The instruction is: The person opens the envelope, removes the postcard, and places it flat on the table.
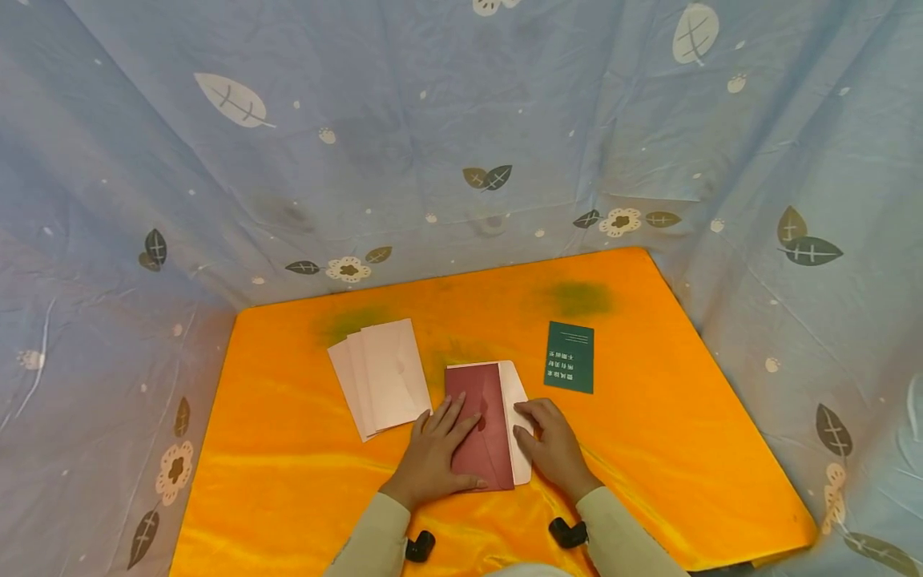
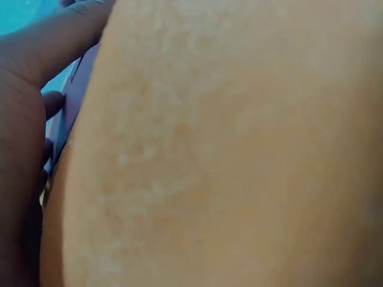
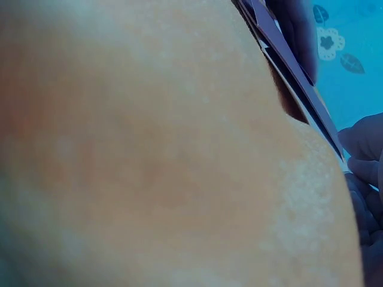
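Note:
A dark red envelope [image 1: 481, 461] with a small round seal lies on a pale pink envelope [image 1: 513, 391], whose flap spreads out to the right. My left hand [image 1: 431, 458] rests flat on the red envelope's left part, fingers spread and thumb along the near edge. At the pale flap, my right hand [image 1: 554, 445] has curled fingers, and thumb and index appear to pinch it. The right wrist view shows both envelopes edge-on as a thin purplish strip [image 3: 293, 60] beside the right fingers [image 3: 365, 140]. Table cloth fills most of both wrist views.
Several pale pink envelopes [image 1: 392, 377] lie fanned at the left. A dark green card [image 1: 570, 357] with white print is at the right. An orange cloth [image 1: 288, 505] covers the table, and patterned blue curtains [image 1: 404, 120] enclose the back and sides.

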`<state>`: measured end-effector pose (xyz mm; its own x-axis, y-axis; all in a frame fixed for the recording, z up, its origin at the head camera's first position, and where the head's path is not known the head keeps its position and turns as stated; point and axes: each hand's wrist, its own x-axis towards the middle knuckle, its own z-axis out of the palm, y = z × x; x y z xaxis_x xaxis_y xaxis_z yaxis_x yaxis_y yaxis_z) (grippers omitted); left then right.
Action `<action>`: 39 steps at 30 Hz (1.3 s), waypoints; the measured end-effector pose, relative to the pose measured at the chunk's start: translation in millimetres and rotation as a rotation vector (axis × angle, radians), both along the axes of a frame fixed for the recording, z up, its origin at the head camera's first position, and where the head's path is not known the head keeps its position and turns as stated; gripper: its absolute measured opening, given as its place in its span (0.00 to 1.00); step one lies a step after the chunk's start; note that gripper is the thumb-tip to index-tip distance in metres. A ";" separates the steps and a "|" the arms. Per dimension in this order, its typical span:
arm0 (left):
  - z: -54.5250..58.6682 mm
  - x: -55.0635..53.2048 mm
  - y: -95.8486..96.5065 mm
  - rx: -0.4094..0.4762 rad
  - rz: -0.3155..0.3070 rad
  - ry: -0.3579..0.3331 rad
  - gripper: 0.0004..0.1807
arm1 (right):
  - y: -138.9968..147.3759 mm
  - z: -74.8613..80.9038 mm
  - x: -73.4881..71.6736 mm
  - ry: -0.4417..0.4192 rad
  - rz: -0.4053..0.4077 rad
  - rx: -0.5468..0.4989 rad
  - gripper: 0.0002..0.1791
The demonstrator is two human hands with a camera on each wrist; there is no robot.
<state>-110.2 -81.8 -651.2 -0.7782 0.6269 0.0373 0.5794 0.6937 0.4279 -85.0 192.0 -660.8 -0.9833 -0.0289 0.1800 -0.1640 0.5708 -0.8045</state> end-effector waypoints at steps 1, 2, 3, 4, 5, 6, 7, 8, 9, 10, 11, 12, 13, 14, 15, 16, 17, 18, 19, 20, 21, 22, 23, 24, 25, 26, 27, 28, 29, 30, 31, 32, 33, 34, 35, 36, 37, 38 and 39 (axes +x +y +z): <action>-0.5 -0.1 -0.1 -0.005 0.003 0.001 0.61 | -0.2 0.3 0.0 -0.002 0.000 0.001 0.21; -1.0 -0.2 -0.2 -0.008 0.007 0.002 0.61 | -0.4 0.5 0.1 -0.003 -0.001 0.001 0.21; -1.8 -0.4 -0.2 -0.013 0.010 0.001 0.63 | -0.6 0.8 0.1 -0.005 -0.001 0.001 0.21; -2.5 -0.5 -0.2 -0.019 0.015 -0.005 0.64 | -0.7 1.1 0.1 -0.006 0.000 -0.001 0.21; -3.2 -0.7 -0.2 -0.025 0.020 -0.010 0.65 | -0.8 1.6 0.3 -0.007 0.001 -0.004 0.21; -3.9 -0.8 -0.2 -0.028 0.024 -0.017 0.67 | -0.9 1.7 0.3 -0.009 0.002 -0.004 0.21; -4.5 -0.9 -0.2 -0.032 0.027 -0.024 0.68 | -0.9 1.8 0.2 -0.011 0.002 -0.002 0.21; -5.1 -0.9 -0.2 -0.036 0.030 -0.030 0.69 | -0.9 1.9 0.2 -0.011 0.002 -0.004 0.21; -5.6 -1.0 -0.1 -0.040 0.031 -0.035 0.69 | -0.9 1.9 0.2 -0.012 0.003 -0.003 0.21; -5.9 -0.8 0.0 -0.042 0.033 -0.037 0.70 | -0.9 1.8 0.2 -0.013 0.003 -0.002 0.21; -6.2 -0.7 0.1 -0.040 0.033 -0.035 0.70 | -1.0 1.7 0.2 -0.014 0.003 -0.001 0.21; -6.6 -0.5 0.2 -0.042 0.032 -0.029 0.70 | -1.1 1.7 0.4 -0.017 0.003 0.001 0.21; -6.9 -0.4 0.4 -0.042 0.030 -0.020 0.70 | -1.3 1.8 0.7 -0.021 0.002 0.002 0.21; -7.1 -0.3 0.6 -0.045 0.029 -0.012 0.70 | -1.5 2.0 1.1 -0.025 0.002 0.002 0.21; -7.3 -0.3 0.8 -0.050 0.028 -0.006 0.69 | -1.8 2.1 1.5 -0.030 0.000 0.005 0.22; -7.4 -0.1 1.0 -0.053 0.027 -0.001 0.69 | -2.1 2.0 1.9 -0.036 -0.002 0.007 0.22; -7.6 0.1 1.1 -0.055 0.026 0.005 0.69 | -2.5 2.1 2.2 -0.040 -0.003 0.009 0.23; -7.7 0.1 1.2 -0.062 0.026 0.010 0.69 | -3.0 2.3 2.5 -0.045 -0.002 0.011 0.24; -7.3 0.1 1.2 -0.066 0.027 0.012 0.69 | -3.5 2.3 2.8 -0.049 -0.002 0.013 0.24; -7.3 0.0 1.1 -0.072 0.028 0.011 0.69 | -4.2 2.4 2.8 -0.047 -0.002 0.018 0.25; -7.3 0.0 1.0 -0.074 0.029 0.012 0.69 | -5.0 2.5 3.0 -0.044 -0.001 0.023 0.25; -7.3 0.1 0.8 -0.073 0.030 0.015 0.69 | -5.8 2.7 3.1 -0.037 0.002 0.029 0.26; -7.3 0.1 0.7 -0.072 0.031 0.019 0.68 | -6.9 3.5 3.3 -0.027 0.006 0.035 0.26; -7.0 0.0 0.7 -0.074 0.032 0.019 0.69 | -8.1 4.0 3.6 -0.020 0.009 0.043 0.27; -7.2 0.1 0.6 -0.073 0.032 0.021 0.69 | -9.3 4.7 3.9 -0.010 0.011 0.057 0.27; -7.5 0.1 0.7 -0.070 0.032 0.022 0.69 | -10.7 5.6 4.1 0.001 0.013 0.075 0.28; -7.5 0.3 0.8 -0.067 0.033 0.025 0.69 | -12.1 6.8 4.4 0.008 0.016 0.091 0.28; -7.8 0.4 0.9 -0.065 0.033 0.024 0.69 | -13.6 8.3 4.6 0.014 0.019 0.106 0.28; -8.1 0.4 1.0 -0.066 0.034 0.019 0.69 | -15.2 10.2 4.8 0.018 0.023 0.119 0.29; -8.4 0.4 1.1 -0.068 0.036 0.010 0.70 | -16.8 12.0 5.0 0.021 0.027 0.133 0.29; -8.8 0.4 1.2 -0.069 0.037 0.006 0.69 | -18.4 14.5 5.3 0.024 0.031 0.144 0.29; -9.0 0.4 1.3 -0.070 0.038 0.002 0.69 | -20.0 16.6 5.5 0.026 0.036 0.154 0.30; -9.3 0.4 1.4 -0.069 0.039 0.000 0.69 | -21.6 18.9 6.0 0.026 0.041 0.157 0.30; -9.7 0.3 1.4 -0.068 0.039 -0.001 0.69 | -23.2 21.0 6.2 0.030 0.048 0.166 0.30; -9.9 0.2 1.5 -0.065 0.038 0.000 0.69 | -24.9 22.8 6.4 0.033 0.056 0.177 0.31; -10.2 0.3 1.4 -0.061 0.037 0.005 0.69 | -26.5 24.4 6.8 0.034 0.066 0.188 0.32; -10.5 0.2 1.3 -0.056 0.036 0.010 0.69 | -28.0 25.4 7.0 0.035 0.076 0.200 0.32; -10.9 0.3 1.2 -0.050 0.034 0.016 0.69 | -29.5 26.0 7.1 0.036 0.088 0.215 0.33; -11.2 0.3 1.0 -0.045 0.031 0.022 0.68 | -31.0 26.7 7.2 0.041 0.101 0.225 0.34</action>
<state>-109.9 -80.9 -662.4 -0.7967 0.6037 0.0269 0.5660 0.7298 0.3834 -77.8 161.0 -634.1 -0.9653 -0.1706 0.1976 -0.2593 0.7137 -0.6507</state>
